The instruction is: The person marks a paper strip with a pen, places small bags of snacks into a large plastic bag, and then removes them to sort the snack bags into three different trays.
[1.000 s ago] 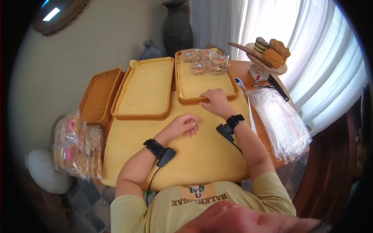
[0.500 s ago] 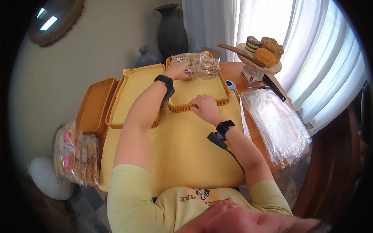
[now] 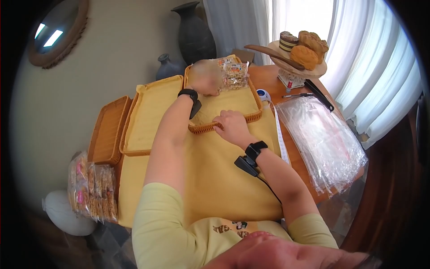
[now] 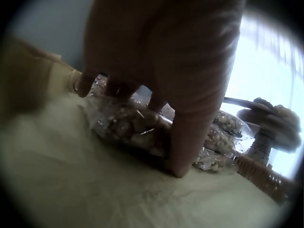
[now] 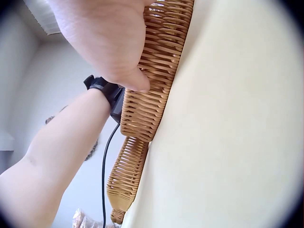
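Observation:
In the head view, the left hand (image 3: pixel 205 80) is blurred over the far left part of the lined wicker tray (image 3: pixel 255 117). Beside it lie clear packets of a nutty snack (image 3: pixel 235 74). The left wrist view has the left hand (image 4: pixel 161 71) with fingers and thumb spread down around a clear packet (image 4: pixel 137 126) on the cloth lining. At the tray's near rim, the right hand (image 3: pixel 234 127) grips the edge. Its thumb presses the woven wall (image 5: pixel 154 71) in the right wrist view, where the right hand (image 5: pixel 111 42) is partly cut off.
Two more wicker trays (image 3: pixel 153 153) (image 3: pixel 104 159) stand to the left. Snack packets (image 3: pixel 92 193) are stacked at the table's left edge. On the right are clear bags (image 3: pixel 322 143), a measuring tape (image 3: pixel 281 134), a black-handled tool (image 3: pixel 319 95) and a stand with bread (image 3: pixel 304 56).
The left hand has moved from above the near cloth to the packets at the tray's far end, and has its fingers round one. The right hand has stayed on the near rim.

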Demonstrator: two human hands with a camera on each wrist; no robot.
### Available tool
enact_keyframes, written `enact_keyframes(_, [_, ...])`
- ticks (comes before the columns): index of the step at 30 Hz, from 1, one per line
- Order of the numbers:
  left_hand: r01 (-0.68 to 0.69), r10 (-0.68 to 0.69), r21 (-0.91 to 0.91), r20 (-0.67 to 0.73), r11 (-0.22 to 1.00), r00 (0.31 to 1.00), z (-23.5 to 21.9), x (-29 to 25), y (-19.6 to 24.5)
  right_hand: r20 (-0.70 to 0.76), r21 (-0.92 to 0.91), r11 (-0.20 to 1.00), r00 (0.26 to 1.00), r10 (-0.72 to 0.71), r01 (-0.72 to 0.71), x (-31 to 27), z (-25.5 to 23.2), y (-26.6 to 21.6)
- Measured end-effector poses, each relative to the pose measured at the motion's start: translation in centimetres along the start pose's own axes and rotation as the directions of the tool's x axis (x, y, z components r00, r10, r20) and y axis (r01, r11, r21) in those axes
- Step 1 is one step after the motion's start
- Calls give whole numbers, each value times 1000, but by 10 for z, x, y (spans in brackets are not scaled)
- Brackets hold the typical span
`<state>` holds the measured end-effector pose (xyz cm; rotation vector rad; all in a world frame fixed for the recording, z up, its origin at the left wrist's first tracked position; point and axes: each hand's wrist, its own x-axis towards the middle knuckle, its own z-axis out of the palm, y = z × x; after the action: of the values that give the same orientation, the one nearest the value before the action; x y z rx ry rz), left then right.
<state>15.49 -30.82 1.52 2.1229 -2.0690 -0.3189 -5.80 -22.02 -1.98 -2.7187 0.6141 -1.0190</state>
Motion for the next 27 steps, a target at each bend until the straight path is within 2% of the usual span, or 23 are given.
enact_keyframes(1, [0,0,0,0,1000,1000,-5,-3,2,-2,-1,1000,1000,2,-2,0,0,0])
enact_keyframes(3, [-143,144,-27,16,989,989,-14,-5,-5,-8,4,1000,1000,2,-2,0,0,0])
enact_keyframes(4, [-143,144,-29,19,989,989,-21,-4,-9,-13,11,1000,1000,2,-2,0,0,0])
enact_keyframes(5, [-140,144,63,-66,988,987,-30,0,-17,-10,12,1000,1000,4,-4,-1,1,0])
enact_keyframes(6, [-128,151,154,-152,980,977,-39,1,-20,-6,11,1000,1000,9,-9,-1,1,0])
enact_keyframes(7, [-128,152,153,-152,980,977,-47,1,-22,-3,8,1000,1000,13,-13,0,1,-1])
enact_keyframes(9, [13,24,127,-288,992,957,-67,0,-18,1,-6,1000,1000,20,-20,0,0,-3])
enact_keyframes(10, [5,32,128,-288,992,957,-70,5,-19,0,-16,999,1000,28,-28,0,-1,-4])
enact_keyframes(12, [44,-7,90,-372,995,928,-71,14,-25,1,-20,999,1000,26,-26,0,-1,-4])
enact_keyframes(16, [-30,23,-12,-365,999,931,-39,46,-50,1,-8,1000,1000,20,-20,-1,-1,-3])
enact_keyframes(18, [-225,274,167,-394,960,878,-21,66,-71,-4,4,1000,1000,20,-20,-1,-1,-4])
enact_keyframes(19, [-227,274,162,-388,960,880,-15,70,-75,-19,17,1000,1000,13,-12,-1,-2,-4])
enact_keyframes(21, [-215,207,13,-334,977,919,-19,61,-65,-4,5,1000,1000,14,-14,-2,-1,-3])
enact_keyframes(24, [-194,200,49,-239,980,950,-29,50,-52,10,1,1000,1000,17,-17,-1,0,-2])
enact_keyframes(27, [-218,231,76,-258,973,938,-35,52,-51,18,-7,1000,1000,17,-17,0,0,-3])
